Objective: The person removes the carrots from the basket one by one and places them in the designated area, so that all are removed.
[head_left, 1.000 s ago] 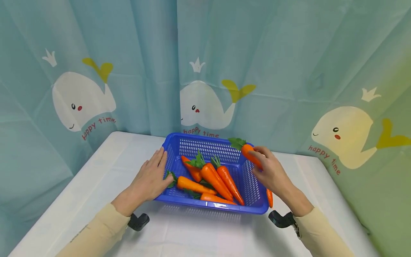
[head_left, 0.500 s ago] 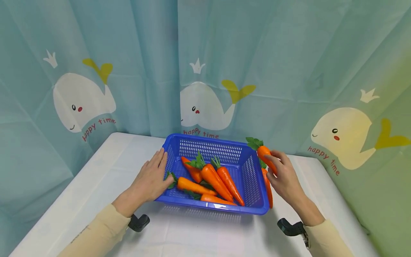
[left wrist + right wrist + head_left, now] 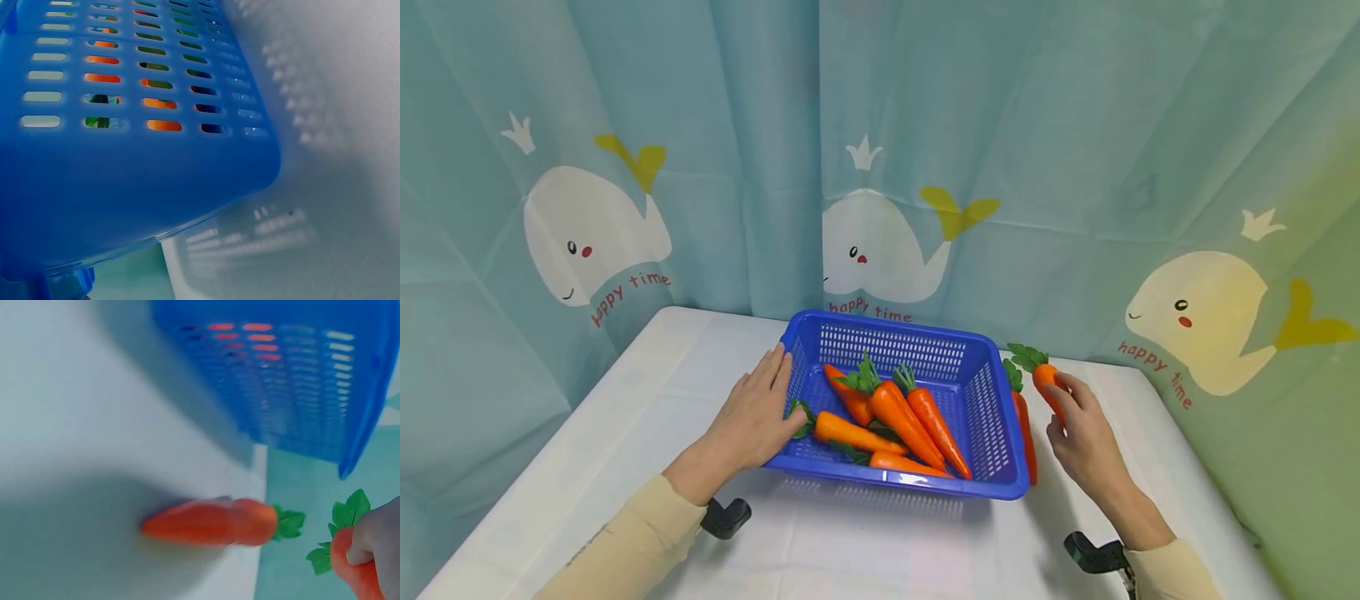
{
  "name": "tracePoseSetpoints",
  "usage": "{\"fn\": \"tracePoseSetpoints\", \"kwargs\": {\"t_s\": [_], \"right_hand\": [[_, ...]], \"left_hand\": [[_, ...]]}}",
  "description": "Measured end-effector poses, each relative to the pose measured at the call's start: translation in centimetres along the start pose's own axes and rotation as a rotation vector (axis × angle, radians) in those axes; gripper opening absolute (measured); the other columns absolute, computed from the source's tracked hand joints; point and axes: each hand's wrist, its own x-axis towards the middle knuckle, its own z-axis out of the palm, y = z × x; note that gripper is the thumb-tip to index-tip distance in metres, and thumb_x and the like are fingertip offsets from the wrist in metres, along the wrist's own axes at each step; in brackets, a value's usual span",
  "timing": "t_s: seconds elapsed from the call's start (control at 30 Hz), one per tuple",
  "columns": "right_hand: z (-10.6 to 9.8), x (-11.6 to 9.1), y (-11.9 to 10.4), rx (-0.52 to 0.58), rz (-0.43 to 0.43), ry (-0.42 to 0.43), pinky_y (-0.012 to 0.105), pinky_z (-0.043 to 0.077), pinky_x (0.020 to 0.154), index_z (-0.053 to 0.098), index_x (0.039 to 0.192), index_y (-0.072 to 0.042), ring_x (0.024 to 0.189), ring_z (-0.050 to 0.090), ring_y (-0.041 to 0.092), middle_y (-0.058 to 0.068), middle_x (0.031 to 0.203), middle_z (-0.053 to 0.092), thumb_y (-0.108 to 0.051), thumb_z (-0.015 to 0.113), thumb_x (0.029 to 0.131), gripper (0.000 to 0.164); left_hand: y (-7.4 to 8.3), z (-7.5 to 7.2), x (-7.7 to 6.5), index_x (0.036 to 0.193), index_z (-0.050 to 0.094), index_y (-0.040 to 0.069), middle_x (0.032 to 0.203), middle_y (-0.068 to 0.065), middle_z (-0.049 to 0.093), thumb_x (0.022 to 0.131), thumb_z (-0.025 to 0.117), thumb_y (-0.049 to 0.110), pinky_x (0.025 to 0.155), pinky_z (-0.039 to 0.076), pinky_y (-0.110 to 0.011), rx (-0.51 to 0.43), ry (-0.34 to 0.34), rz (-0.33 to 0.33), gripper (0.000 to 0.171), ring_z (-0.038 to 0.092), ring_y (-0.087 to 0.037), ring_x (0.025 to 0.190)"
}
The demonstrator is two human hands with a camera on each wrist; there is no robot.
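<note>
My left hand (image 3: 755,417) rests on the left rim of a blue plastic basket (image 3: 895,327), its fingers straight along the edge and the thumb over the inside. Several orange carrots (image 3: 904,421) with green tops lie in the basket. To the right of the basket, my right hand (image 3: 1086,437) pinches another carrot (image 3: 1048,387) near its leafy end, above the table; its lower part is hidden by the fingers. One more carrot (image 3: 209,522) lies on the table close to the basket's right side, partly covered by the rim in the head view.
A white cloth covers the table (image 3: 880,554). Behind it and at both sides hangs a blue-green curtain (image 3: 745,167) with whale prints. The basket's perforated wall (image 3: 144,169) fills much of the left wrist view.
My right hand has carried its carrot from over the basket's right rim outward to the right and lower, towards the table. The left hand and the basket have stayed in place.
</note>
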Motion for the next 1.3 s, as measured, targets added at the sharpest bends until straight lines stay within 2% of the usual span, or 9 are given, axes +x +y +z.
{"fn": "tracePoseSetpoints", "kwargs": {"t_s": [0.2, 0.4, 0.63, 0.83, 1.1, 1.3], "right_hand": [[0.9, -0.9, 1.2, -0.065, -0.031, -0.026, 0.061, 0.052, 0.088, 0.064, 0.114, 0.013, 0.114, 0.053, 0.048, 0.031, 0.126, 0.056, 0.024, 0.066, 0.067, 0.048], [1.7, -1.8, 2.7, -0.068, 0.022, -0.037, 0.064, 0.049, 0.091, 0.064, 0.109, 0.014, 0.11, 0.055, 0.052, 0.033, 0.122, 0.057, 0.019, 0.063, 0.069, 0.04], [2.6, -2.6, 3.7, -0.039, 0.071, -0.072, 0.064, 0.049, 0.09, 0.06, 0.113, 0.018, 0.105, 0.057, 0.054, 0.037, 0.12, 0.055, 0.015, 0.058, 0.073, 0.039], [3.0, -2.8, 3.8, -0.017, 0.091, -0.099, 0.063, 0.049, 0.089, 0.056, 0.115, 0.02, 0.104, 0.057, 0.056, 0.04, 0.122, 0.052, 0.014, 0.058, 0.078, 0.038], [2.5, -2.1, 3.3, 0.045, 0.261, -0.057, 0.067, 0.042, 0.096, 0.043, 0.132, 0.017, 0.118, 0.046, 0.054, 0.035, 0.139, 0.036, 0.009, 0.051, 0.09, 0.043], [3.2, -2.2, 3.2, 0.057, 0.254, -0.14, 0.066, 0.042, 0.096, 0.042, 0.131, 0.02, 0.117, 0.046, 0.059, 0.039, 0.136, 0.036, 0.008, 0.049, 0.092, 0.041]], "left_hand": [[0.0, -0.1, -0.1, 0.154, 0.019, -0.01, 0.164, -0.025, 0.011, 0.095, 0.049, 0.032, 0.117, 0.022, -0.066, -0.004, 0.015, 0.004, 0.078, 0.015, -0.043, 0.152], [0.0, 0.1, 0.1, 0.154, 0.018, -0.009, 0.165, -0.024, 0.011, 0.095, 0.049, 0.033, 0.117, 0.022, -0.065, -0.005, 0.014, 0.004, 0.079, 0.014, -0.042, 0.152], [0.0, 0.2, 0.1, 0.154, 0.018, -0.009, 0.165, -0.025, 0.011, 0.095, 0.048, 0.034, 0.117, 0.023, -0.066, -0.008, 0.015, 0.007, 0.079, 0.015, -0.042, 0.152], [-0.1, 0.1, 0.1, 0.154, 0.018, -0.009, 0.165, -0.024, 0.01, 0.095, 0.047, 0.034, 0.117, 0.022, -0.065, -0.003, 0.013, 0.002, 0.079, 0.015, -0.042, 0.152], [0.2, 0.0, 0.3, 0.154, 0.018, -0.009, 0.165, -0.024, 0.01, 0.095, 0.047, 0.034, 0.117, 0.022, -0.065, -0.006, 0.01, 0.005, 0.079, 0.014, -0.042, 0.152], [0.2, -0.1, 0.1, 0.154, 0.018, -0.009, 0.165, -0.024, 0.01, 0.095, 0.047, 0.033, 0.117, 0.022, -0.065, 0.0, 0.012, 0.004, 0.078, 0.015, -0.042, 0.152]]}}
